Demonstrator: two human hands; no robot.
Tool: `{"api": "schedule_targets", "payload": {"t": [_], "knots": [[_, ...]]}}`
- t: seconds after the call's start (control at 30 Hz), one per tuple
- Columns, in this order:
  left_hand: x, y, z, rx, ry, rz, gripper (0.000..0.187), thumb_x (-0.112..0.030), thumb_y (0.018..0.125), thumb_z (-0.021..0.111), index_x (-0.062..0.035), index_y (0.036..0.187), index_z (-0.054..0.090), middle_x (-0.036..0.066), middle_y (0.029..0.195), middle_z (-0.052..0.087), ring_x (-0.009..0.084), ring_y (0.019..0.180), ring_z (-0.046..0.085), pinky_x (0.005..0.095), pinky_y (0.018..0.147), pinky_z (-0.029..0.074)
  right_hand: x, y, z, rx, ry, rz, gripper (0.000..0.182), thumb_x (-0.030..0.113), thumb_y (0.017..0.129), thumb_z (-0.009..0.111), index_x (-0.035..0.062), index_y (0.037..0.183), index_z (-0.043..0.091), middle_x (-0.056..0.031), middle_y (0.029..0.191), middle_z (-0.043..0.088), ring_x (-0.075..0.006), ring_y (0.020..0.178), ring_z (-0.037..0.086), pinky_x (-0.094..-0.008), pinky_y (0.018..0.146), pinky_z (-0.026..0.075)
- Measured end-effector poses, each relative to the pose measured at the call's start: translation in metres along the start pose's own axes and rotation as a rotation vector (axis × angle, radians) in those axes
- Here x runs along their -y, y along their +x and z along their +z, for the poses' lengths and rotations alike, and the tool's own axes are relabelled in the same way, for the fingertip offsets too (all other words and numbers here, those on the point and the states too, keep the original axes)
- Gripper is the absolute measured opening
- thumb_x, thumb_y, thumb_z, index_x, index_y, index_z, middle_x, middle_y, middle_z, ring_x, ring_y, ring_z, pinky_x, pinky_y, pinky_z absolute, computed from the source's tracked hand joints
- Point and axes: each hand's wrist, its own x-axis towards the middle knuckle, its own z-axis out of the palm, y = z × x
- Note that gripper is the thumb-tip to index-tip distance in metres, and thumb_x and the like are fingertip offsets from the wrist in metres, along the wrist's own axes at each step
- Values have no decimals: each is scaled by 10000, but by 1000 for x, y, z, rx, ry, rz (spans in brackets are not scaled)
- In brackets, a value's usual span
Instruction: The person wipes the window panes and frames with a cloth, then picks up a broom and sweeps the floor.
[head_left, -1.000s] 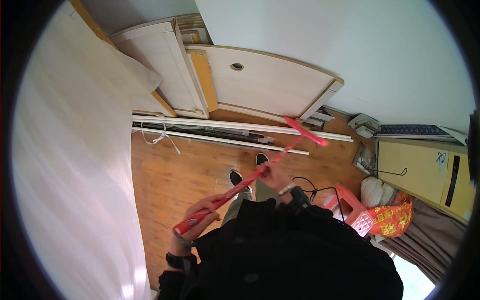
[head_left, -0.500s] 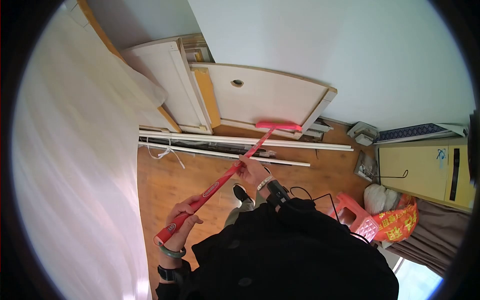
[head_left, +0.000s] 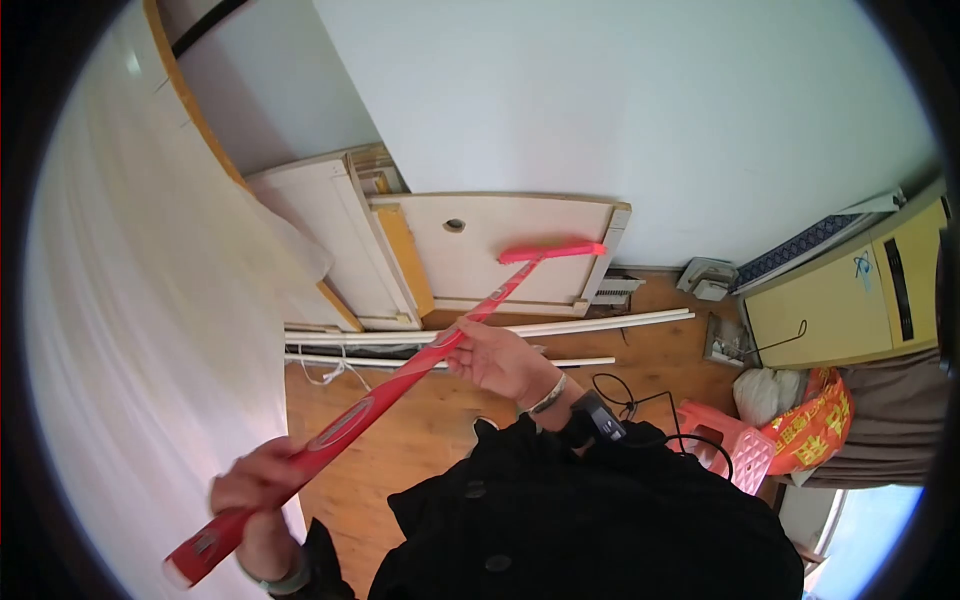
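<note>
A long-handled red broom-like tool [head_left: 375,398] slants from the lower left up to the middle. Its wide, narrow red head [head_left: 552,251] is raised in front of a leaning white panel; whether it touches is hard to tell, and so is whether it has bristles or a blade. Near the handle's butt end, my left hand [head_left: 258,488] is wrapped round it, slightly blurred. Farther up, the handle rests in my right hand [head_left: 503,362], with thumb and fingers closed on it.
White panels [head_left: 490,245] lean against the wall behind long white poles [head_left: 600,326] on the wooden floor. White sheeting [head_left: 150,330] hangs at left. On the right are a pink stool [head_left: 735,445], a red bag [head_left: 815,425], a cream cabinet [head_left: 825,300] and a black cable [head_left: 672,400].
The handle's butt end and my left hand have moved down and left. The tool's head has lifted away from the floor relative to the panel. My view has shifted too.
</note>
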Motion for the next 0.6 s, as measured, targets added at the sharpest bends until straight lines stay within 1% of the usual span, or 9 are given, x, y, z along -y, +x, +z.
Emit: {"api": "schedule_targets", "payload": {"t": [0.07, 0.17, 0.2, 0.3, 0.37, 0.4, 0.47, 0.53, 0.6], "knots": [[-37, 2, -11, -1, 75, -8, 356, -397, 819, 585, -118, 785, 367, 57, 718, 456, 286, 851, 537, 447, 811, 422, 1, -10, 34, 61, -39, -19, 231, 267, 931, 473, 71, 1035, 537, -40, 1004, 594, -140, 875, 540, -272, 787, 448], [-70, 8, -28, -45, 49, 170, 409, -429, 829, 584, -143, 731, 309, -8, 660, 369, 188, 766, 473, 404, 833, 373, 10, -25, 80, 205, -18, 0, 201, 280, 922, 495, 94, 978, 547, -47, 1011, 595, -130, 919, 541, -269, 822, 437], [-74, 24, -18, 252, -127, 363, 317, -355, 941, 362, -94, 1024, 521, 105, 852, 568, 325, 917, 540, 502, 880, 372, 13, -28, 88, 212, -16, -10, 201, 280, 922, 495, 94, 978, 547, -47, 1011, 595, -130, 919, 541, -269, 822, 437], [-87, 29, -27, 320, -13, 382, 233, -336, 934, 416, -142, 1052, 471, 40, 808, 547, 267, 858, 548, 511, 889, 368, 18, -31, 94, 287, -55, -5, 204, 284, 927, 484, 96, 984, 541, -36, 1019, 591, -116, 917, 541, -260, 826, 436], [-81, 27, -25, -10, -78, 211, 393, -406, 838, 583, -148, 724, 310, -16, 638, 366, 152, 721, 443, 374, 852, 351, 19, -26, 85, 270, -42, -5, 205, 284, 927, 483, 95, 982, 542, -36, 1018, 591, -115, 913, 541, -259, 823, 437], [-73, 29, -11, -34, -92, 232, 336, -327, 862, 558, -144, 723, 313, -15, 621, 361, 142, 674, 410, 364, 836, 361, 18, -22, 78, 243, -27, 6, 206, 284, 927, 482, 94, 980, 544, -36, 1016, 592, -115, 909, 542, -257, 821, 438], [-57, 34, -8, 136, -154, 124, 247, -247, 874, 523, -124, 741, 354, 7, 659, 439, 162, 693, 460, 368, 844, 381, 16, -11, 53, 214, -2, 10, 213, 281, 924, 484, 91, 1000, 542, -45, 1019, 591, -148, 905, 539, -272, 797, 437], [-28, 32, 17, -14, 81, -24, 138, -189, 878, 486, -87, 805, 427, 53, 744, 532, 203, 790, 535, 395, 873, 397, 11, 8, 11, 113, 103, -3, 198, 248, 909, 507, 70, 983, 550, -64, 992, 601, -164, 896, 549, -292, 783, 456], [16, 37, 33, 30, 71, -204, 112, -177, 881, 492, -66, 880, 478, 103, 851, 585, 265, 942, 560, 435, 918, 390, 10, 32, -47, 35, 146, 7, 193, 237, 900, 520, 62, 974, 552, -72, 980, 605, -175, 892, 555, -307, 780, 464]]}}
